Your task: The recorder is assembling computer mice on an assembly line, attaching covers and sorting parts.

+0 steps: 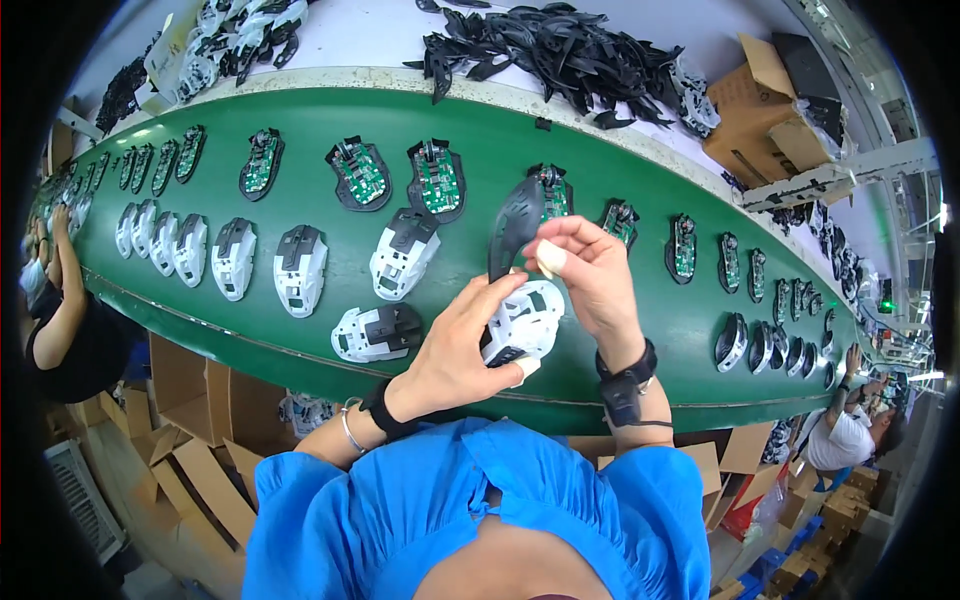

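Observation:
My left hand [455, 345] is closed around a white mouse shell [527, 318] just above the green belt. A long black curved side piece [514, 225] stands up from the left fingertips; its lower end is hidden behind them. My right hand [588, 275] is bent with thumb and fingers pinched together, close beside the black piece's edge. Whatever lies between those fingertips is too small to make out. Pale covers sit on some fingertips. Left of my left hand, a white-and-black mouse shell [377, 333] lies sideways on the belt.
The green belt [330, 120] carries mouse bases with green circuit boards [437, 180] and white-and-black shells [301, 270]. Black parts are heaped [560, 55] beyond it, near a cardboard box [755, 115]. Other people [75, 320] work at both ends. Cardboard boxes [200, 395] stand below the near edge.

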The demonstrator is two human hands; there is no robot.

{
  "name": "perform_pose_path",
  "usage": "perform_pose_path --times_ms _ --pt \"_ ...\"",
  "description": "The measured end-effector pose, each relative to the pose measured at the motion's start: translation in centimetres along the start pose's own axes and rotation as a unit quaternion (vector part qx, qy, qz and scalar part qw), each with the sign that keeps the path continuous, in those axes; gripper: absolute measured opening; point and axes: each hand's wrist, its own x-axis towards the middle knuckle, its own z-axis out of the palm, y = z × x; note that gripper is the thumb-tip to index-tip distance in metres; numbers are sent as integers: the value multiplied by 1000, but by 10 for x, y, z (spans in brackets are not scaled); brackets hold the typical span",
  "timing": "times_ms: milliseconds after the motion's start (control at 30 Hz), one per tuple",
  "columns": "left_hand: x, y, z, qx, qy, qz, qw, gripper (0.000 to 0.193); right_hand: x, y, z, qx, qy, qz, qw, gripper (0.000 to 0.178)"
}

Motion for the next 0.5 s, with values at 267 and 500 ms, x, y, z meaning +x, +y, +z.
perform_pose_path --times_ms 267,500 --pt "-9 -5 6 64 -23 45 997 77 9 5 11 -93 1 -36 995 14" --pt "-12 -28 -8 -320 7 -200 926 65 10 -7 8 -49 133 -154 978 34"
